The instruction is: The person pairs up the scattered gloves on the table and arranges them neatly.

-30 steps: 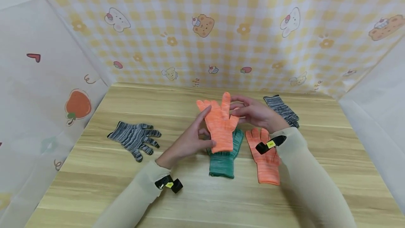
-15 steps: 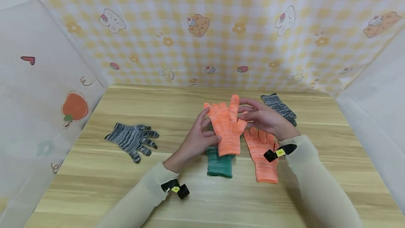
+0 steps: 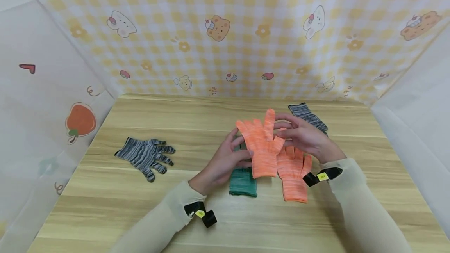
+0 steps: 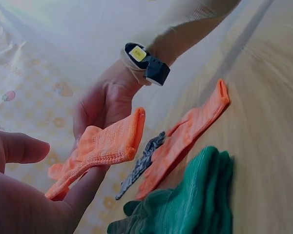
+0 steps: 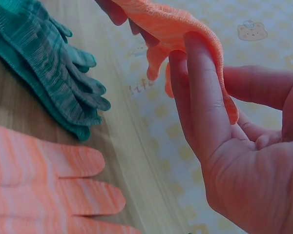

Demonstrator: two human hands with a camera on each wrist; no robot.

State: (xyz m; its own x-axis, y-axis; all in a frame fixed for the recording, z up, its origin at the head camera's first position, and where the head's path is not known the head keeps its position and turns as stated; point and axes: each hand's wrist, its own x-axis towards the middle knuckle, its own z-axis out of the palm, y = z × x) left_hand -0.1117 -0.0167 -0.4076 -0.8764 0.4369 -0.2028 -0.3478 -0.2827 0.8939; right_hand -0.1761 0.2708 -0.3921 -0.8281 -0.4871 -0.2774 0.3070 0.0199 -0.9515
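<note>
An orange knit glove [image 3: 263,149], fingers pointing to the far side, is held up above the table between both hands. My left hand [image 3: 225,161] grips its left edge, the thumb on the face near the palm. At its thumb side my right hand [image 3: 304,136] holds it, and the right wrist view shows the fabric running between fingers and thumb. Beneath, a second orange glove [image 3: 294,180] lies flat on the table, its upper part partly hidden. Green gloves [image 4: 198,195], stacked in layers, lie to its left, mostly covered by the held glove in the head view.
A grey-black striped glove [image 3: 145,155] lies spread out on the left of the wooden table [image 3: 168,116]. Another striped glove [image 3: 307,117] is at the back right, partly behind my right hand. A checked cloth [image 3: 246,50] hangs along the far edge.
Both hands have moved right and a little nearer with the orange glove, from above the green gloves to partly over the other orange glove. The head view has shifted slightly.
</note>
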